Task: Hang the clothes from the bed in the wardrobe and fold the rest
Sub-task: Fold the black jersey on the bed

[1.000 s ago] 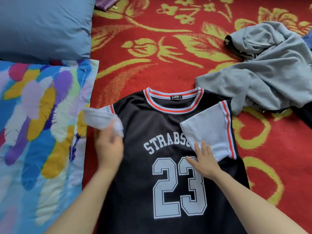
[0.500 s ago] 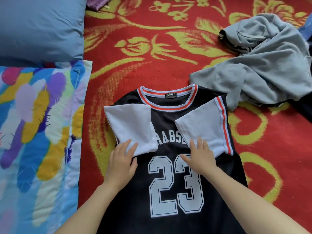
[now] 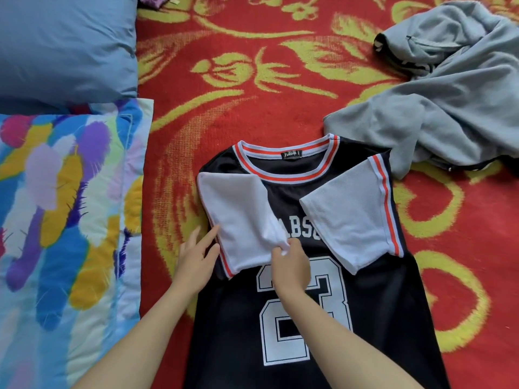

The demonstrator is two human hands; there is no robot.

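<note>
Jersey, two sleeves folded in, right hand pinching one, left hand flat

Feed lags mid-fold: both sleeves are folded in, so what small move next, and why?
Probably pull flat the corner the right hand pinches: the left-side sleeve bunches there, while the right-side sleeve lies smooth on the jersey. The left hand touches its outer edge.

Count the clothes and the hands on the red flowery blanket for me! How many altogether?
Clothes: 2, the black jersey and the grey sweatshirt.
Hands: 2, the left hand touching the jersey's edge and the right hand pinching its white sleeve.
Total: 4.
</note>
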